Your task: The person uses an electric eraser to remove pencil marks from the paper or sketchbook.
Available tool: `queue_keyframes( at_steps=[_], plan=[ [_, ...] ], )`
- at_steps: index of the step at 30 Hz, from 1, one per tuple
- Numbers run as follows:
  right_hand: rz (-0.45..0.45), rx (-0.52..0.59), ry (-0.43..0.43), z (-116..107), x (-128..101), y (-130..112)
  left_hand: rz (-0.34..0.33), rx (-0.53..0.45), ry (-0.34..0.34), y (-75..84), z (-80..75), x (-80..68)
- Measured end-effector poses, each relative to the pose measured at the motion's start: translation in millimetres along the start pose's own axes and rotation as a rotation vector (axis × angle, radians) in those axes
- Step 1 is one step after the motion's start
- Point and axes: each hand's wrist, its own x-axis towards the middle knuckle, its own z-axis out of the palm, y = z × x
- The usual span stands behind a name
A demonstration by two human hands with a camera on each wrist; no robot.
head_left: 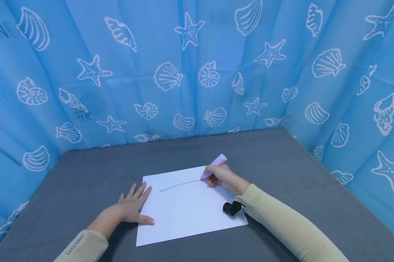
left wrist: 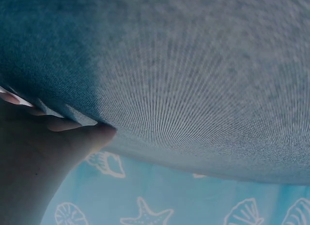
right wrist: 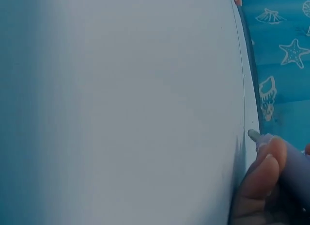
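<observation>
Your left hand [head_left: 129, 209] lies flat on the gray counter [head_left: 85, 174], fingers straight and spread, with the thumb and fingertips pressing the left edge of the white paper sheet [head_left: 187, 214]; it grasps nothing. The sheet lies flat near the middle of the counter, its long edges tilted slightly. A thin gray line [head_left: 180, 185] runs across the upper part of the sheet, from left up to the pen tip. Your right hand [head_left: 221, 176] is curled around the lilac marker [head_left: 214, 165], gripping it with its tip touching the paper at the right end of the line. A small black wrist camera [head_left: 231, 207] sits under your right sleeve, over the sheet's right edge.
</observation>
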Motion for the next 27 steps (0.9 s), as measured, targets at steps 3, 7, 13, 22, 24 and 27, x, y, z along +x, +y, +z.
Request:
queue_keyframes(
  at_steps=[3, 7, 13, 22, 24, 27],
  plan=[
    [-0.002, -0.018, 0.027, 2, 0, 0, -0.003, 0.011, 0.003, 3.4, -1.3, -1.7],
    [-0.001, -0.031, 0.036, 3, 0, 0, -0.007, 0.011, 0.000, 3.6, -0.4, -0.8],
    [-0.017, -0.045, 0.004, 4, 0, -1, -0.017, -0.001, -0.007, 0.4, 1.3, 1.5],
    [0.003, -0.058, 0.036, 5, 1, -2, -0.006, 0.004, 0.012, -1.6, 2.1, 3.7],
    [-0.002, -0.060, 0.032, 5, 0, -2, -0.009, 0.010, 0.018, -3.3, 3.2, 5.1],
    [0.000, -0.067, 0.013, 4, 0, -2, -0.015, 0.012, 0.022, -6.4, 5.8, 6.9]
  ],
)
